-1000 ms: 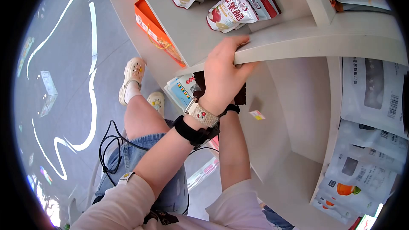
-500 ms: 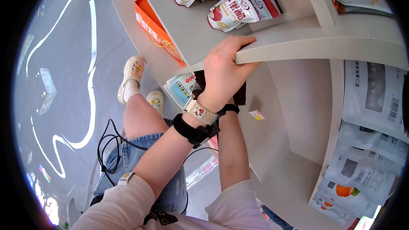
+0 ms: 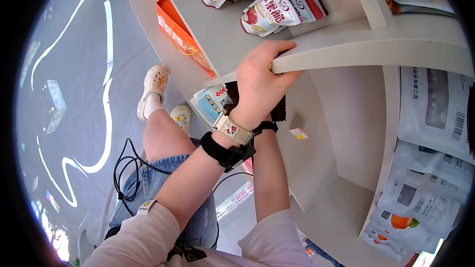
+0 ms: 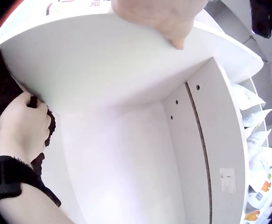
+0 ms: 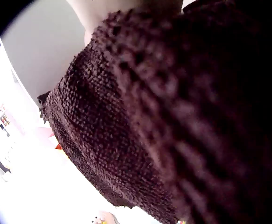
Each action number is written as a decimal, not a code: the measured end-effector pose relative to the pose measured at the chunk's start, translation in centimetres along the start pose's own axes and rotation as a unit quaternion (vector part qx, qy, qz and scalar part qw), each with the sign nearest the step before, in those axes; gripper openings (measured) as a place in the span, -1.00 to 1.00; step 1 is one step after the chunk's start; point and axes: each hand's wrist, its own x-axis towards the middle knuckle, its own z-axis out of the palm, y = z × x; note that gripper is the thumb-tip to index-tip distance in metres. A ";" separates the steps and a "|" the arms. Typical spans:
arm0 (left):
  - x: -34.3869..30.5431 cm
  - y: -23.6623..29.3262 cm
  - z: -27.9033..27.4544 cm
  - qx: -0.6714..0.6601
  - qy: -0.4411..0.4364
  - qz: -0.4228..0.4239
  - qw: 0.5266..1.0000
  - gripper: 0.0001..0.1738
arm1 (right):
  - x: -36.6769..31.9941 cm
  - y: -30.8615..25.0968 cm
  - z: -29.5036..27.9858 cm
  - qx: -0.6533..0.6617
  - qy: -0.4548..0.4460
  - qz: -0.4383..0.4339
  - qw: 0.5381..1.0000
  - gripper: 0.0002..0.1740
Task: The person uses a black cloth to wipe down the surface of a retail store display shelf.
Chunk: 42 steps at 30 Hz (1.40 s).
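My left hand [image 3: 260, 84] holds the front edge of a grey-white shelf board [image 3: 356, 57], fingers over the top and thumb beneath. In the left wrist view, my right hand [image 4: 24, 123] grips a dark brown cloth [image 4: 3, 93], up against the underside of the board at its far corner. From the head view my right hand is hidden behind the left one, and only strips of the cloth [image 3: 281, 111] show beside it. Fuzzy brown cloth [image 5: 94, 121] fills most of the right wrist view, with a bit of skin above it.
Apple chip pouches [image 3: 271, 12] stand on the board above my left hand. An orange gift bag [image 3: 180, 37] is farther left. Grey-white pouches [image 3: 430, 109] fill the compartment at right, past an upright divider [image 3: 388, 113]. A small price tag [image 3: 299, 133] lies inside the lower compartment. A black cable [image 3: 129, 168] hangs by my leg.
My left fingers reach slightly farther over the board than a second ago. The right forearm has shifted a little left; otherwise things look the same.
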 end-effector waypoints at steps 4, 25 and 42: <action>-0.1 0.2 0.2 0.010 0.002 -0.017 1.000 -0.72 | 0.0 0.1 -0.1 0.004 -0.005 -0.005 1.000 -0.39; 0.0 0.0 0.0 0.004 -0.010 -0.011 1.000 -0.70 | -0.1 -0.1 -0.3 -0.003 -0.014 0.009 1.000 -0.35; 0.0 0.0 0.1 0.001 -0.003 -0.003 1.000 -0.70 | -0.1 -1.2 -1.2 -0.071 -0.031 0.086 0.993 -0.30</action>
